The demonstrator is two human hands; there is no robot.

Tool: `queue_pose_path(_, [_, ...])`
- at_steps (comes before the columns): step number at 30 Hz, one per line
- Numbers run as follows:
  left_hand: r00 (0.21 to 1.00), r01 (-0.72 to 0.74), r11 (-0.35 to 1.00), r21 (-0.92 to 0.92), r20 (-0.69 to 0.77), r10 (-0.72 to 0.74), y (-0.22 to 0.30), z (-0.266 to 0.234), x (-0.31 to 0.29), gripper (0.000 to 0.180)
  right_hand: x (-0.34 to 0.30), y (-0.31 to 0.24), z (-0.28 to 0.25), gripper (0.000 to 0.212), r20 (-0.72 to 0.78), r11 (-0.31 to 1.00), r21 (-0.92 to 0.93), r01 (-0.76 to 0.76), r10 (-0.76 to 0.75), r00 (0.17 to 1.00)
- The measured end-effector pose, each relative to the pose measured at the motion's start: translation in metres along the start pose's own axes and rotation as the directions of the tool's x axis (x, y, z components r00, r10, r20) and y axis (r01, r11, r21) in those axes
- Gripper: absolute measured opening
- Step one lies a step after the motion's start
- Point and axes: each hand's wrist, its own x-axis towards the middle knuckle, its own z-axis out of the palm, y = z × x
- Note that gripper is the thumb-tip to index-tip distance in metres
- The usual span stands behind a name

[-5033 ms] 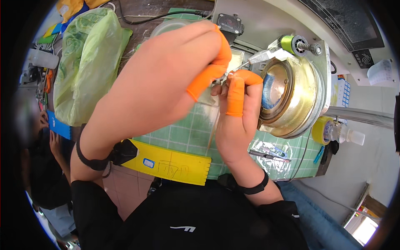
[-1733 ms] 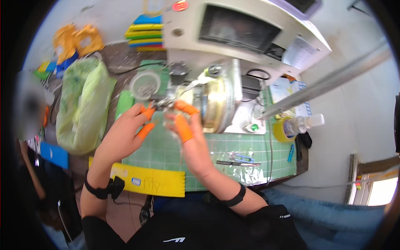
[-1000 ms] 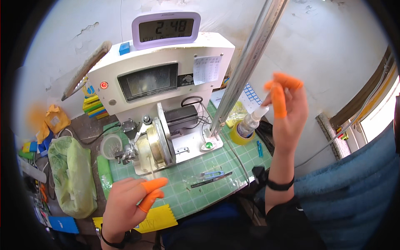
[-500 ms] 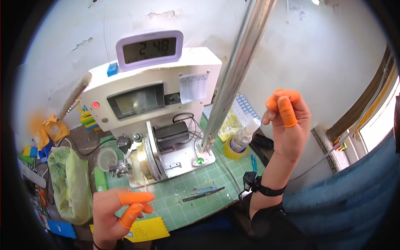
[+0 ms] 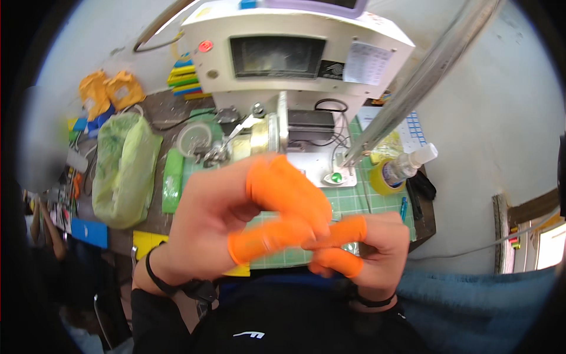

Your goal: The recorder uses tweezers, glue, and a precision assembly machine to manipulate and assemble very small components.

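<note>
My left hand (image 5: 206, 218) and my right hand (image 5: 374, 248) meet in front of my chest, above the green cutting mat (image 5: 277, 259). Both wear orange finger cots on thumb and index finger. The fingertips pinch and touch each other, the left slightly blurred. Whatever lies between them is hidden or too fine to see. Just beyond the hands stands a white machine (image 5: 194, 25) with a dark screen (image 5: 278, 57), a lit red button (image 5: 205, 46) and a metal wheel (image 5: 262, 134) beside a black motor (image 5: 311, 125).
A slanting metal post (image 5: 427, 76) rises right of the machine. Near it, a spray bottle (image 5: 407, 165) stands inside a yellow tape roll (image 5: 382, 179). Left are a clear round dish (image 5: 194, 140), a green packet (image 5: 172, 180) and a green bag-lined container (image 5: 121, 189). A person's arm (image 5: 56, 230) shows far left.
My right hand has come down and left from its raised place. My left hand has moved up and right, and the fingertips now meet. The view has tilted downward.
</note>
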Motion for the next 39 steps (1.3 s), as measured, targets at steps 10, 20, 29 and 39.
queue_pose_path(10, [0.999, 0.032, 0.923, 0.383, 0.027, -0.046, -0.011, 0.011, -0.057, 0.019, 0.036, -0.006, 0.073, 0.049, 0.209, 0.438, -0.613, 0.658, -0.713, 0.669])
queue_pose_path(20, [0.785, 0.617, 0.627, 0.476, -0.314, -0.534, 0.014, -0.1, -0.111, 0.012, 0.046, 0.008, -0.007, 0.013, 0.131, 0.533, -0.846, 0.034, 0.144, 0.981])
queue_pose_path(29, [0.982, 0.19, 0.567, 0.802, -0.163, -0.099, -0.048, -0.091, -0.04, 0.014, 0.117, 0.138, -0.009, 0.011, 0.044, 0.908, -0.293, -0.298, 0.324, 0.945])
queue_pose_path(39, [0.998, -0.038, 0.558, 0.829, 0.005, 0.061, -0.137, -0.079, -0.026, 0.019, 0.116, 0.156, 0.012, 0.018, -0.004, 0.937, -0.339, 0.081, -0.087, 0.996])
